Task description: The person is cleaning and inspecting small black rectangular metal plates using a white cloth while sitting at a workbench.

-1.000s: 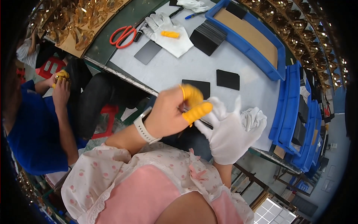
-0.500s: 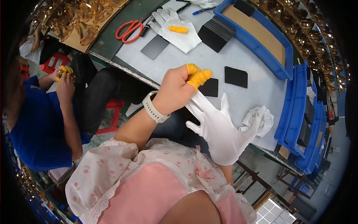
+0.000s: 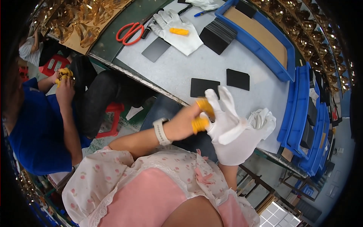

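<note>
My right hand [image 3: 234, 132] wears a white glove [image 3: 236, 149], its fingers spread and holding nothing. Yellow finger cots [image 3: 200, 124] cover fingertips of my left hand [image 3: 183, 124], and a pale watch [image 3: 162, 131] is on that wrist. The left fingers, slightly blurred, close around one finger of the white glove. Just beyond the hands, two black rectangular pieces [image 3: 205, 87] lie flat on the pale tabletop [image 3: 170, 70]. A crumpled white cloth or glove [image 3: 262, 120] rests beside my right hand.
Farther back lie red-handled scissors [image 3: 129, 34], a flat white glove [image 3: 185, 43] with a yellow finger cot [image 3: 179, 31], a grey plate [image 3: 155, 49] and a black stack [image 3: 217, 36]. Blue trays [image 3: 289, 72] line the right. A co-worker in blue [image 3: 41, 128] sits at left.
My left hand has moved down and now grips the glove lower, at another finger. The gloved right hand has turned, its fingers now pointing up toward the black pieces.
</note>
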Demonstrator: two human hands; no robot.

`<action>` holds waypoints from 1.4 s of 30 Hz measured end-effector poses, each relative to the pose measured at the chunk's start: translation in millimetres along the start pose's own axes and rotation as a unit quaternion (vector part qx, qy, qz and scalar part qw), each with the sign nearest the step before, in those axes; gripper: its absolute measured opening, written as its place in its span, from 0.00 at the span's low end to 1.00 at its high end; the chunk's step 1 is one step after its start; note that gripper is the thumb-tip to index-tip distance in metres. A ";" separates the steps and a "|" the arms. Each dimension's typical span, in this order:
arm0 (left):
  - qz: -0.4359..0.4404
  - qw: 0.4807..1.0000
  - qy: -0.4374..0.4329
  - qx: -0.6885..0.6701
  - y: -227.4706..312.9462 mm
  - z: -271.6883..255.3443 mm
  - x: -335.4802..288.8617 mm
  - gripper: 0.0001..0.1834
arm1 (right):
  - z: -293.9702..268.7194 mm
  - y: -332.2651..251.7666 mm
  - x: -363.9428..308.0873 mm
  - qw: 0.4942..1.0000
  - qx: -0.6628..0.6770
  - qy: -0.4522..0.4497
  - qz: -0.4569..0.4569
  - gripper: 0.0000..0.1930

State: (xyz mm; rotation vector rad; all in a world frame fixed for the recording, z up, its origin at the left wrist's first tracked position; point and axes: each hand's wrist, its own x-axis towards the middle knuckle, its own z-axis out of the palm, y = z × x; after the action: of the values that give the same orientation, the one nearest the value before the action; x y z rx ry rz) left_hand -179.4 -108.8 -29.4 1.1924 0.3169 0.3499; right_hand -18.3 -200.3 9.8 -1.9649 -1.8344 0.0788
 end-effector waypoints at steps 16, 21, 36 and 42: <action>0.046 0.886 -0.280 0.366 -41.4 61.3 2.6 0.11 | -38.1 24.1 -50.7 0.839 0.503 -0.053 0.202 0.52; 0.302 0.870 0.127 0.369 31.6 16.0 -0.2 0.25 | -29.8 20.2 -65.0 0.719 0.651 -0.039 0.240 0.55; 0.174 0.971 0.126 0.106 36.6 -10.2 27.6 0.16 | -34.7 -27.1 -45.4 0.470 0.835 -0.096 0.270 0.81; 0.028 0.956 -0.180 0.228 -6.8 37.7 -1.5 0.22 | -40.6 -15.7 -27.7 0.294 0.944 0.104 0.110 0.54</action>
State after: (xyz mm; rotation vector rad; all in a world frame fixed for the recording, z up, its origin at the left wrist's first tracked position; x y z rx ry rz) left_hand -164.2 -143.4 -23.0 1.6925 0.0429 0.1022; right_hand -22.4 -238.1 44.7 -0.1570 -0.1429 1.2554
